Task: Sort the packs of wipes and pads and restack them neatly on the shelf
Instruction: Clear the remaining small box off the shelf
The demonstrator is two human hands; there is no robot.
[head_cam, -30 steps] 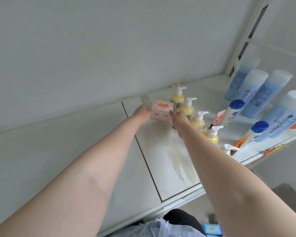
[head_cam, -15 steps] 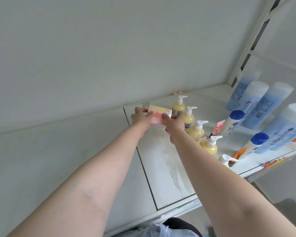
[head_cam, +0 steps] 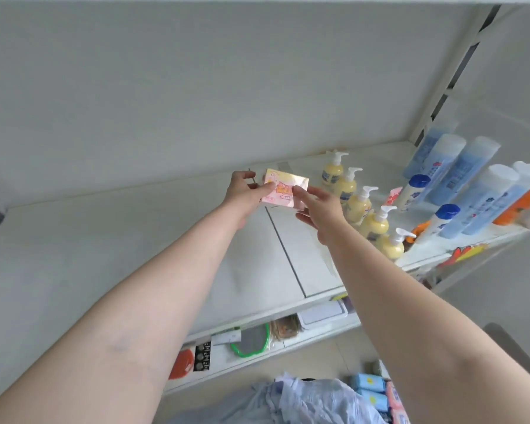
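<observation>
Pinched by its left edge between the thumb and fingers of the left hand (head_cam: 244,191), a small pink-and-yellow pack (head_cam: 283,187) is held up over the back of the white shelf (head_cam: 129,240), near the rear wall. At the pack's right edge the right hand (head_cam: 320,209) has loosely spread fingers, one fingertip touching it. Just right stands a row of yellow pump bottles (head_cam: 360,206); blue bottles (head_cam: 459,175) lie beyond.
</observation>
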